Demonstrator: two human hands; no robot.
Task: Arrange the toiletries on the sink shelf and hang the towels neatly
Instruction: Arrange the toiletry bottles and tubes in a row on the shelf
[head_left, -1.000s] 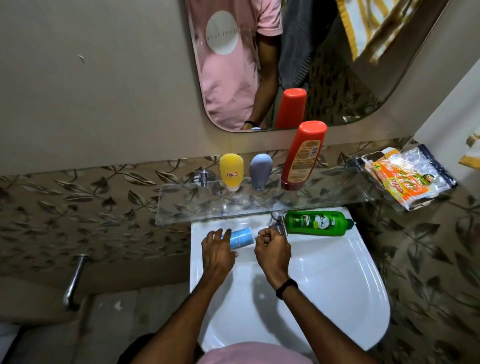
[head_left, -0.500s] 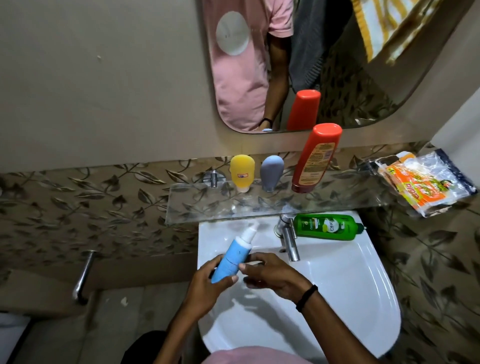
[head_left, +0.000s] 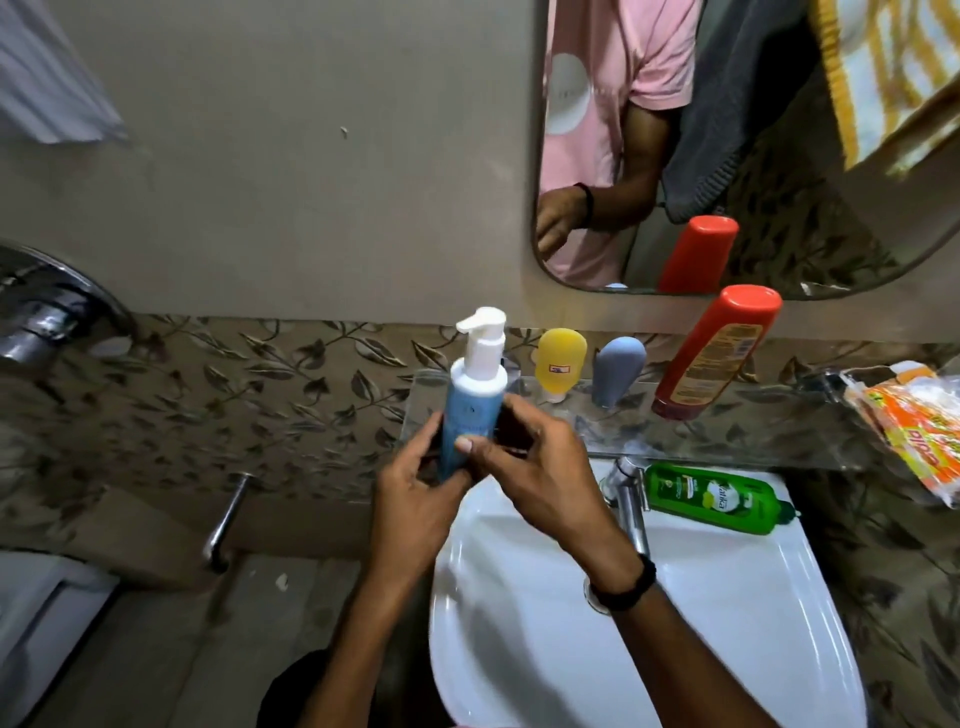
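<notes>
A blue pump bottle (head_left: 474, 400) with a white pump head stands upright in the air, just left of the glass shelf (head_left: 727, 441). My left hand (head_left: 415, 499) grips its lower part and my right hand (head_left: 540, 478) holds it from the right, thumb on its front. On the shelf stand a yellow tube (head_left: 560, 361), a grey tube (head_left: 618, 370) and a tilted red bottle (head_left: 719, 351). A green bottle (head_left: 714, 498) lies on the sink's back rim beside the tap (head_left: 628, 493). Grey and yellow-striped towels (head_left: 753, 88) show in the mirror.
The white sink (head_left: 727, 649) fills the lower right. An orange plastic packet (head_left: 914, 431) lies at the shelf's right end. A chrome fixture (head_left: 41, 317) sticks out at the left wall, a metal pipe (head_left: 226, 519) below it. A white cloth (head_left: 47, 78) hangs top left.
The blue bottle has come up from the sink's rim, turned upright and moved to the left end of the shelf, with both hands on it. The view has shifted left.
</notes>
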